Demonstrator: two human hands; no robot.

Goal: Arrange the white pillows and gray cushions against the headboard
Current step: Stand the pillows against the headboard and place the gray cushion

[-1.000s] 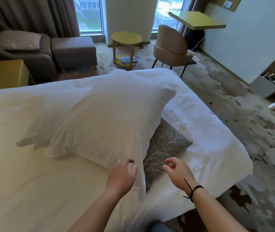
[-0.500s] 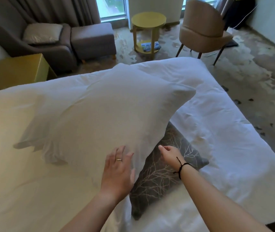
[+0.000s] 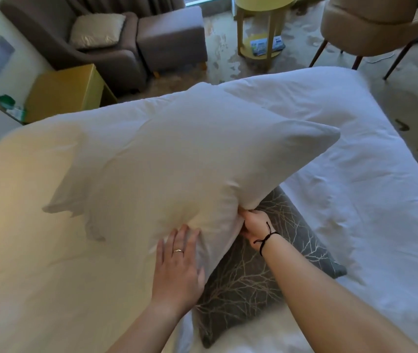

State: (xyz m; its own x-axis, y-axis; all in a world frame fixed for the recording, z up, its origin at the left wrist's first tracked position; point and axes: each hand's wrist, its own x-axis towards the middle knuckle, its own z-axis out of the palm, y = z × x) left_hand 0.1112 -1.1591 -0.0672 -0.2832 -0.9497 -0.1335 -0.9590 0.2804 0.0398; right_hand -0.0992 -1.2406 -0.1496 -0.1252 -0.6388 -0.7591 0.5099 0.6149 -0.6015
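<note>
Early on: the right hand (image 3: 255,224) pinches the plump white fabric pillow (image 3: 177,169), the left hand (image 3: 178,266) lies flat on it; the gray branch-patterned cushion (image 3: 248,284) waits underneath, headboard unseen

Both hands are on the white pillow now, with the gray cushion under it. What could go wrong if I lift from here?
1. The right hand pinches only one edge of the white pillow, while the left hand lies flat on it, so it may sag or slip.
2. The pillow overlaps the gray cushion, so lifting could drag the cushion askew on the bed.
</note>
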